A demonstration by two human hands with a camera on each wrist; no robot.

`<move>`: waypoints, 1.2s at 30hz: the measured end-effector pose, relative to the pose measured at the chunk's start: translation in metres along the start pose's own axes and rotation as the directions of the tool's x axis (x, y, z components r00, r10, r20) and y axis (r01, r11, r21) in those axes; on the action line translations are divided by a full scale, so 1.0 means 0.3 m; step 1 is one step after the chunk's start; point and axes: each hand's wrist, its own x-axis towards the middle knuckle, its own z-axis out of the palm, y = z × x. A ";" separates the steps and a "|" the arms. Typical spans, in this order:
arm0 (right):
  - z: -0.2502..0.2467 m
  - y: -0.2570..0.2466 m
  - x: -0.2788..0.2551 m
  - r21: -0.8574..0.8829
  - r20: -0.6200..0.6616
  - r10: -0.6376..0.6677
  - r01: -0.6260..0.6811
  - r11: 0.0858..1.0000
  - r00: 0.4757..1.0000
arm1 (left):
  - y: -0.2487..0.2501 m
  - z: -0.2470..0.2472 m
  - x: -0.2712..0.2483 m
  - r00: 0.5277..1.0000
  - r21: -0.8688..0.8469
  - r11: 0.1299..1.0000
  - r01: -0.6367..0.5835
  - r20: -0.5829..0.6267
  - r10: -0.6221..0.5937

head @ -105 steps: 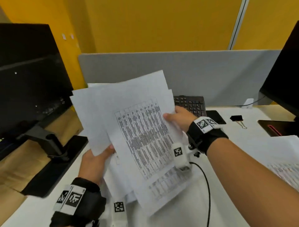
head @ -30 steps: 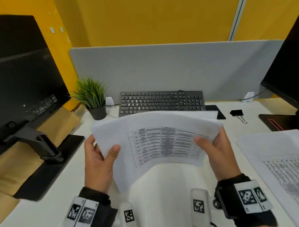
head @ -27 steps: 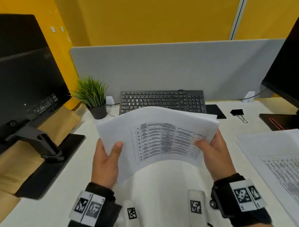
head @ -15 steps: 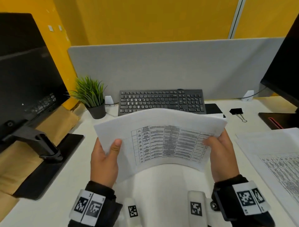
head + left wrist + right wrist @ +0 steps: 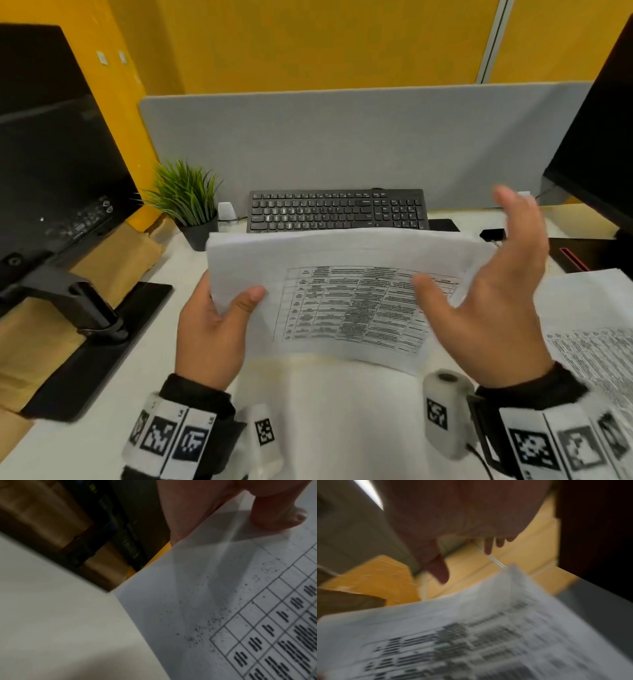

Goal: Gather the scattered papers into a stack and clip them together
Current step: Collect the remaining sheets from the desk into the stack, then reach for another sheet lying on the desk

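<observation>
A stack of white papers (image 5: pixel 342 274) with a printed table on top is held above the desk, long side across. My left hand (image 5: pixel 219 322) grips its left edge, thumb on top; the left wrist view shows that thumb pressing on the sheet (image 5: pixel 223 601). My right hand (image 5: pixel 493 291) is off the stack at its right edge, fingers spread and blurred. The right wrist view shows the blurred papers (image 5: pixel 471 635) below the spread fingers. A black binder clip (image 5: pixel 492 235) lies on the desk behind my right hand. More printed sheets (image 5: pixel 589 329) lie at the right.
A black keyboard (image 5: pixel 337 210) sits behind the stack, a potted plant (image 5: pixel 188 202) to its left. Monitors stand at the left (image 5: pixel 51 164) and the right (image 5: pixel 603 147). A grey divider (image 5: pixel 342 137) closes the back of the white desk (image 5: pixel 329 411).
My right hand has let go of the stack's right edge and opened, lifting up and to the right. The left hand still holds the papers in about the same place.
</observation>
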 end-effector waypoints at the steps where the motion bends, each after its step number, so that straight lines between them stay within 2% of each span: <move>1: -0.008 -0.036 0.024 -0.104 0.115 -0.125 0.137 0.985 0.986 | 0.038 0.006 0.007 0.996 0.056 0.995 -0.081 0.040 0.079; 2: -0.010 -0.067 0.045 -0.134 0.223 -0.202 0.235 0.963 0.954 | 0.074 0.016 0.012 0.984 0.116 0.980 -0.162 0.094 0.151; 4: -0.007 -0.090 0.077 -0.050 0.343 -0.251 0.285 0.957 0.905 | 0.122 0.029 0.014 0.951 0.245 0.921 -0.302 0.145 0.273; 6: -0.015 -0.066 0.085 0.083 0.354 -0.217 0.201 0.976 0.910 | 0.119 0.015 0.028 0.937 0.342 0.874 -0.345 0.065 0.344; 7: -0.024 -0.050 0.083 0.163 0.333 -0.180 0.132 0.978 0.926 | 0.103 -0.001 0.038 0.939 0.368 0.875 -0.314 -0.018 0.344; 8: -0.035 -0.036 0.078 0.263 0.306 -0.143 0.061 0.963 0.941 | 0.087 -0.015 0.047 0.954 0.319 0.919 -0.230 -0.113 0.278; 9: -0.044 -0.027 0.073 0.362 0.278 -0.103 -0.004 0.932 0.955 | 0.074 -0.024 0.053 0.975 0.164 0.980 -0.111 -0.171 0.139; 10: -0.047 -0.027 0.069 0.444 0.245 -0.068 -0.049 0.895 0.967 | 0.059 -0.024 0.058 0.991 -0.066 0.998 -0.006 -0.135 -0.003; 11: -0.042 -0.030 0.064 0.509 0.215 -0.037 -0.080 0.857 0.976 | 0.044 -0.019 0.062 0.994 -0.285 0.955 0.082 -0.040 -0.098; 12: -0.030 -0.035 0.059 0.562 0.199 -0.003 -0.112 0.819 0.980 | 0.028 -0.007 0.062 0.990 -0.428 0.893 0.141 0.052 -0.131; 13: -0.015 -0.038 0.051 0.602 0.194 0.038 -0.150 0.784 0.980 | 0.021 0.008 0.058 0.986 -0.479 0.863 0.163 0.102 -0.129; 14: 0.001 -0.040 0.042 0.619 0.190 0.082 -0.184 0.764 0.978 | 0.027 0.025 0.054 0.988 -0.464 0.872 0.154 0.097 -0.123; 17: 0.035 -0.040 0.002 0.597 0.158 0.151 -0.216 0.773 0.976 | 0.056 0.071 0.039 0.989 -0.396 0.916 0.064 -0.094 -0.110; 19: 0.067 -0.032 -0.037 0.577 0.149 0.173 -0.227 0.785 0.974 | 0.054 0.093 0.025 0.980 -0.375 0.926 0.047 -0.161 -0.115; 22: 0.145 0.001 -0.114 0.572 0.165 0.322 -0.357 0.739 0.932 | 0.036 0.125 -0.007 0.982 -0.289 0.949 0.130 -0.096 -0.164; 24: 0.189 0.032 -0.151 0.578 0.208 0.454 -0.483 0.658 0.866 | 0.014 0.143 -0.018 0.974 -0.245 0.949 0.199 -0.062 -0.220; 26: 0.200 0.042 -0.154 0.577 0.240 0.526 -0.556 0.599 0.816 | 0.005 0.145 -0.021 0.966 -0.263 0.939 0.221 -0.077 -0.249; 30: 0.187 0.048 -0.129 0.628 0.237 0.525 -0.541 0.559 0.817 | 0.010 0.127 -0.013 0.976 -0.288 0.941 0.180 -0.066 -0.207; 34: 0.211 0.060 -0.157 0.559 0.296 0.553 -0.610 0.561 0.779 | -0.016 0.129 -0.025 0.965 -0.277 0.930 0.243 -0.033 -0.262; 36: 0.199 0.059 -0.151 0.529 0.301 0.550 -0.616 0.584 0.779 | -0.026 0.132 -0.028 0.959 -0.249 0.932 0.264 -0.037 -0.281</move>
